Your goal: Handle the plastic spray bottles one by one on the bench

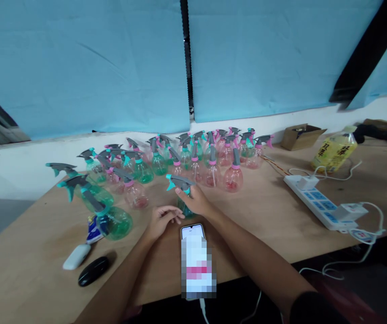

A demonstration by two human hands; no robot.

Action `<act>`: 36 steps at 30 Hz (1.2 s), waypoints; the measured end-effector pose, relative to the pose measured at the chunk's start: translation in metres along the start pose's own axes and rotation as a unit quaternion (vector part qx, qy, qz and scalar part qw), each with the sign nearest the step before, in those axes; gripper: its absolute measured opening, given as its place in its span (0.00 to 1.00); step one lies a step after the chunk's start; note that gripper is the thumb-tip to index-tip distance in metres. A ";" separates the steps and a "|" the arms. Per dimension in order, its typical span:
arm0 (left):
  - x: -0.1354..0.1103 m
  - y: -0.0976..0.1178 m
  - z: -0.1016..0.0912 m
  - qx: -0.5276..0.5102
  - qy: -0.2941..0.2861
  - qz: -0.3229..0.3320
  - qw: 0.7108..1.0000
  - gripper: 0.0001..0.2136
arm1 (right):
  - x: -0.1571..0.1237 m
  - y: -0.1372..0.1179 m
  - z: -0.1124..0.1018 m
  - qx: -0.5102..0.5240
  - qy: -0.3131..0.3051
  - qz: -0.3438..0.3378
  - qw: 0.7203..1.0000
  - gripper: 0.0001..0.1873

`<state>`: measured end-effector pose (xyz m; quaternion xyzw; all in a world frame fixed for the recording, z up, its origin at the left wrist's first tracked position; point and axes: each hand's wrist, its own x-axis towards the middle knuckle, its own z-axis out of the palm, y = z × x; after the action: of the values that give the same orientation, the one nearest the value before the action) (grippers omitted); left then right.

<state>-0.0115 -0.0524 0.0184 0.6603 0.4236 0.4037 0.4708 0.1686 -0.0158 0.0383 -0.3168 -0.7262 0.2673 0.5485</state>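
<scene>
A green spray bottle [185,208] with a grey and teal trigger head stands upright at the middle of the table. My right hand [196,200] is wrapped round its neck, just under the spray head. Beside the bottle's base, my left hand [164,218] is open, with loosely bent fingers and nothing in them. Whether its fingertips touch the bottle I cannot tell. Just in front lies a phone [193,231], its screen lit and partly blurred out. Behind my hands stand several pink and green spray bottles, among them a pink spray bottle [233,179].
To the left are a green spray bottle [117,225], a blue packet [94,230], a white case [76,257] and a black case [93,271]. On the right are a power strip [318,204] with cables, a yellow-labelled jug [335,150] and a cardboard box [300,137].
</scene>
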 end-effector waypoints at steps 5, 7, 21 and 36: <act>-0.002 0.002 0.005 -0.015 -0.002 -0.005 1.000 0.12 | -0.002 -0.001 0.001 -0.041 -0.012 0.006 0.999 0.17; -0.002 0.001 0.005 -0.023 0.015 -0.006 1.000 0.12 | -0.003 0.000 -0.001 -0.056 -0.018 -0.012 0.998 0.18; 0.000 0.001 0.004 -0.023 0.112 0.052 0.992 0.13 | -0.013 0.019 0.011 -0.057 -0.055 0.030 0.996 0.25; 0.002 -0.010 -0.001 0.036 0.215 0.061 0.974 0.18 | -0.010 0.008 0.007 0.209 -0.163 0.141 0.954 0.36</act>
<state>-0.0138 -0.0477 0.0095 0.5991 0.4878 0.5488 0.3193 0.1649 -0.0179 0.0244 -0.2462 -0.6816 0.5358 0.4332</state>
